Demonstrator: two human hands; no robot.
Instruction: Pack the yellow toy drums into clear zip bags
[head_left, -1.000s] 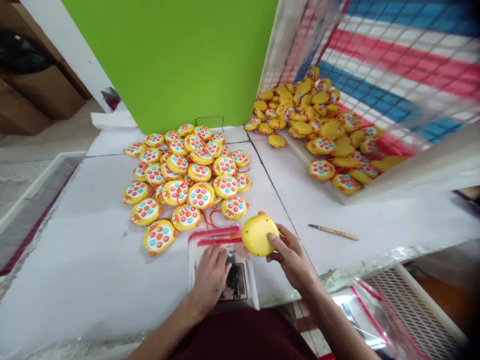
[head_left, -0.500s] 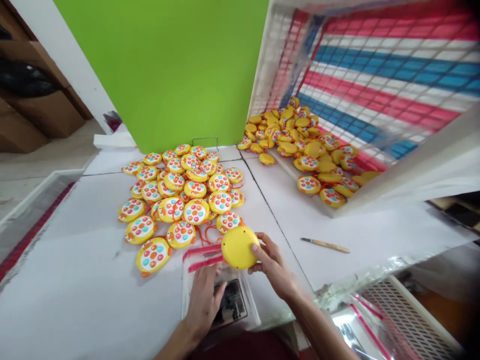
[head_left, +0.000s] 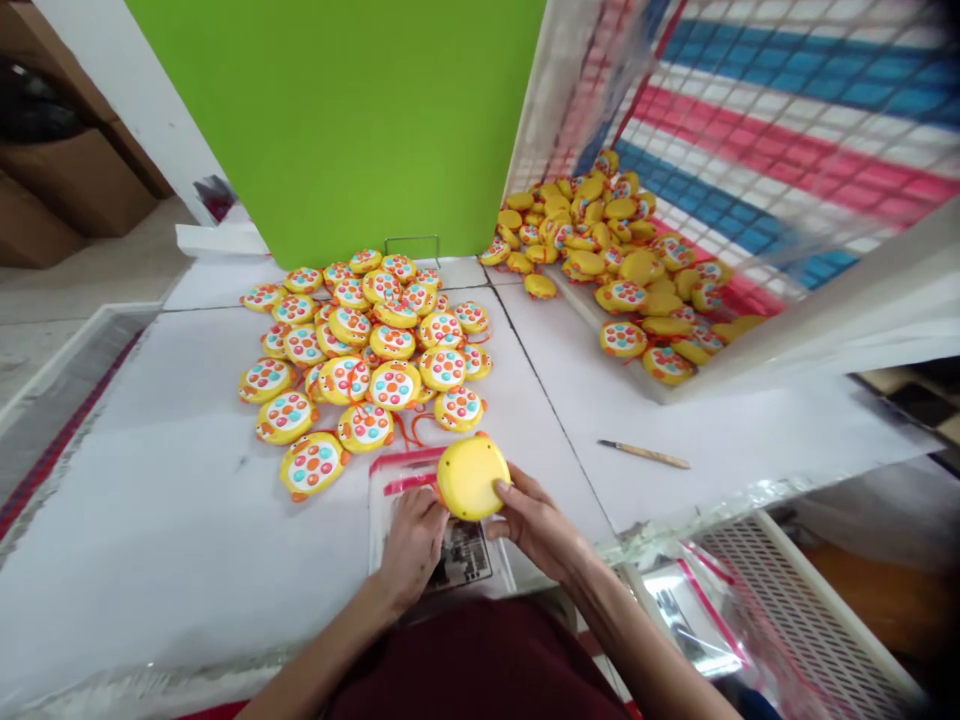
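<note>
You are in what looks like a workshop, the small-factory kind. Your broad white surface (head_left: 150, 480) carries a heap of matching yellow toys (head_left: 394, 385), and a second heap (head_left: 641, 266) spills from a mesh-sided enclosure (head_left: 795, 325) backed by striped sheeting (head_left: 757, 130), far more than household numbers. A wooden-handled tool (head_left: 643, 454) lies loose to your right. Below the surface's edge you have clear plastic bags (head_left: 679, 595) with pink strips by a white perforated basket (head_left: 814, 595), and brown cardboard boxes (head_left: 82, 185) stand at far left.
</note>
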